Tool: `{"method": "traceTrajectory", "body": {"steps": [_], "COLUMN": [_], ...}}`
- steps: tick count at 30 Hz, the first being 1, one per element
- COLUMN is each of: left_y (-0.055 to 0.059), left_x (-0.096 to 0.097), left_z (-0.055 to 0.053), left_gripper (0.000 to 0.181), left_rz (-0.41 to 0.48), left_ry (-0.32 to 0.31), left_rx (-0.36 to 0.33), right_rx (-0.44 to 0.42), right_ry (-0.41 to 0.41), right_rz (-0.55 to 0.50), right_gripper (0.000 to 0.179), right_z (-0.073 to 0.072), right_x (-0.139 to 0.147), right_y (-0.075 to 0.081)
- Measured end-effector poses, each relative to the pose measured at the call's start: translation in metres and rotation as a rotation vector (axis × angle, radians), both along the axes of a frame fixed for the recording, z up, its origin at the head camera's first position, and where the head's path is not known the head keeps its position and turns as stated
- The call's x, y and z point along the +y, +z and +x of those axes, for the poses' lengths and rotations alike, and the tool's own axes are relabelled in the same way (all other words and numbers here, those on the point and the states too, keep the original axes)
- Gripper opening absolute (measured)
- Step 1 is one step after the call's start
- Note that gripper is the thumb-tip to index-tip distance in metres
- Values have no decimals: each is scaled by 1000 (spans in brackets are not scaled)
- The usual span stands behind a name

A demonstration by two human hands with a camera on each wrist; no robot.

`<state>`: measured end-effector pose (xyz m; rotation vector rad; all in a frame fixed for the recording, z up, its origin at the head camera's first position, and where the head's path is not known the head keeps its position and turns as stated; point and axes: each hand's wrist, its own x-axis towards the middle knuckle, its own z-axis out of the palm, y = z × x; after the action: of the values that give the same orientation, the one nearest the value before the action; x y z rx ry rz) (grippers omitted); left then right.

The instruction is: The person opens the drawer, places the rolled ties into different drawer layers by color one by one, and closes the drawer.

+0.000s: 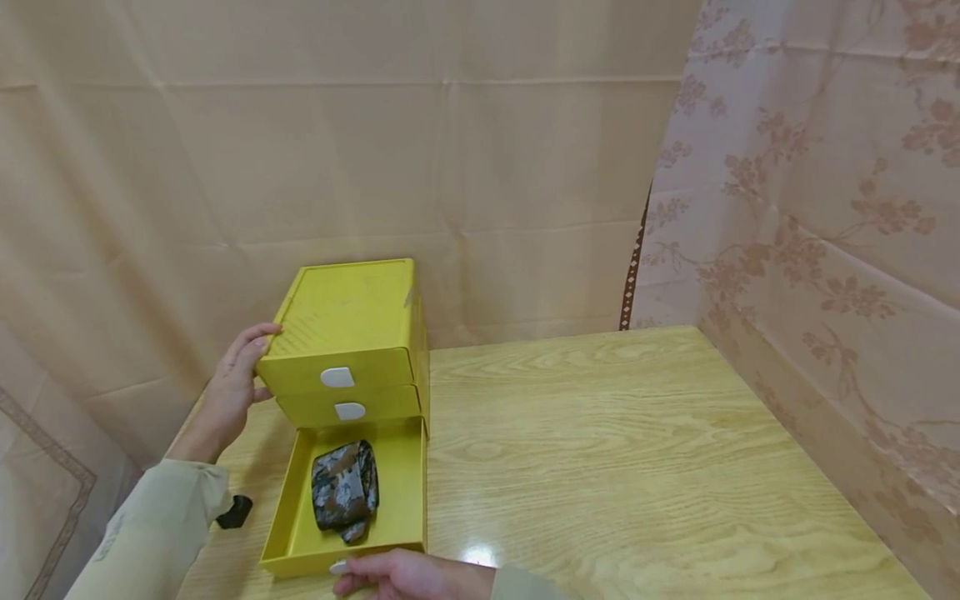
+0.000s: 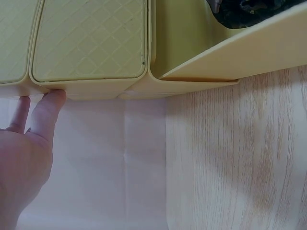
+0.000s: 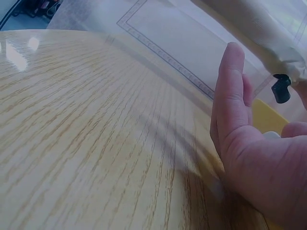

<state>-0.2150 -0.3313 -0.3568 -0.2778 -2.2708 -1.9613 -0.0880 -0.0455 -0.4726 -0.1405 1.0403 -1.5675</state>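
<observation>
A yellow drawer unit (image 1: 345,304) stands at the table's back left, its bottom drawer (image 1: 401,508) pulled out. Inside that drawer lies a folded bundle of camouflage-patterned cloth (image 1: 341,487). My left hand (image 1: 231,392) rests against the unit's upper left edge, with fingers extended; in the left wrist view two fingers (image 2: 49,112) touch its side. At the drawer's front, my right hand (image 1: 405,575) pinches the small white handle (image 1: 339,567) with thumb and finger. The other fingers (image 3: 231,86) stretch out straight in the right wrist view.
The two upper drawers are closed, with white handles (image 1: 337,377) on their fronts. Wood-grain tabletop (image 1: 600,467) extends to the right. A beige curtain (image 1: 450,167) hangs behind, a floral one (image 1: 847,250) on the right. A small black piece (image 1: 235,512) shows at the left sleeve.
</observation>
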Motion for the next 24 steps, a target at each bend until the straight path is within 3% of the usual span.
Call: {"method": "traceTrajectory", "body": {"steps": [12,20,24], "left_y": [0,0,1], "left_x": [0,1,1], "left_z": [0,1,1], "left_gripper": [31,31,31], "left_rz": [24,30,27], "left_ry": [-10,-11,-6], "left_rx": [10,9,6], "right_rx": [80,50,-9], "right_ry": [-40,-69,-69], "right_rz": [-8,-30,-37], "right_gripper": [39,34,28], "right_z": [1,0,-2], "right_x": [1,-3,-4], "right_y": [0,0,1]}}
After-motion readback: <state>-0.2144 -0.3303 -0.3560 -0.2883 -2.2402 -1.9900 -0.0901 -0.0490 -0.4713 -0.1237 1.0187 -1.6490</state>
